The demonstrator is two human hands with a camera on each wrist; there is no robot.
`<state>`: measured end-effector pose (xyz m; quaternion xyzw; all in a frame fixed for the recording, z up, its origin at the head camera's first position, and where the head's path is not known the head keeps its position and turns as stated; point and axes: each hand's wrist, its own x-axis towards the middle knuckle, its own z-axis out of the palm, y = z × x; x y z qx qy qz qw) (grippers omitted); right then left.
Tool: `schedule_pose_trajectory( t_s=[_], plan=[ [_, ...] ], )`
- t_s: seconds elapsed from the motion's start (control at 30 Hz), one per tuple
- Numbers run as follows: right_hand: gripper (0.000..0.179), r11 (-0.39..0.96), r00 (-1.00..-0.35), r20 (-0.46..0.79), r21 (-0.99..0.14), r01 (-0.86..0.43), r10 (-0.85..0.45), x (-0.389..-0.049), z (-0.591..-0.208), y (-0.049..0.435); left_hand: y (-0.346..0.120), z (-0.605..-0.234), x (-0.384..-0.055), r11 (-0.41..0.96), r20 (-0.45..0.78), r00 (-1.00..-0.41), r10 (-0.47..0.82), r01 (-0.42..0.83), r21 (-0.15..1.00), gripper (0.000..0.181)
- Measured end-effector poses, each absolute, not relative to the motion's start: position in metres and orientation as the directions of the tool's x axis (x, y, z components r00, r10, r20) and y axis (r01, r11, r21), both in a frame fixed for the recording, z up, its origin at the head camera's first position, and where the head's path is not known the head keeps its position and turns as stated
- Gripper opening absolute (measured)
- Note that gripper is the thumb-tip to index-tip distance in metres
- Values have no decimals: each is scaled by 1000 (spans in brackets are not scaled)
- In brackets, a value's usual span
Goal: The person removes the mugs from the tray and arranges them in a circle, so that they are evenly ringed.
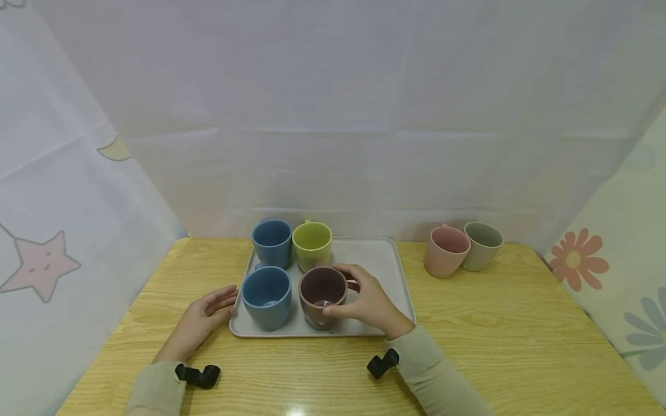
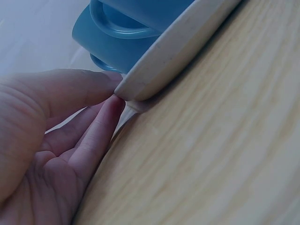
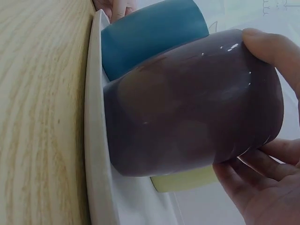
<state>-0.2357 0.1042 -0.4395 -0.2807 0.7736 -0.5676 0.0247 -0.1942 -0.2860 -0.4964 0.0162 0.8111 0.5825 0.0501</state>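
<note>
A dark purple mug [image 1: 322, 294] stands at the front of a white tray [image 1: 364, 254]. My right hand [image 1: 372, 303] grips it from the right, with the thumb near its rim and the other fingers round its far side. At the tray's left edge, my left hand [image 1: 205, 318] pinches the rim; the left wrist view puts the thumb [image 2: 75, 86] above and a finger [image 2: 96, 140] below. Between the hands is a front blue mug [image 1: 267, 300]. Behind stand another blue mug [image 1: 272, 242] and a yellow-green mug [image 1: 312, 245].
To the right of the tray, a pink mug [image 1: 444, 254] and a grey mug [image 1: 481, 248] stand close together on the wooden table [image 1: 499, 341]. White cloth [image 1: 333, 115] hangs behind the table, and printed cloth hangs at both sides.
</note>
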Motion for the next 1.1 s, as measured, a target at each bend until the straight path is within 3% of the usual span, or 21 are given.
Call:
schedule_pose_trajectory(
  t_s=[1.1],
  plan=[
    [76,231,-876,299,-886,-402,-380,-250,-427,141,-284,-494,-194,325,-61,-995,85,-30,945,74]
  ],
)
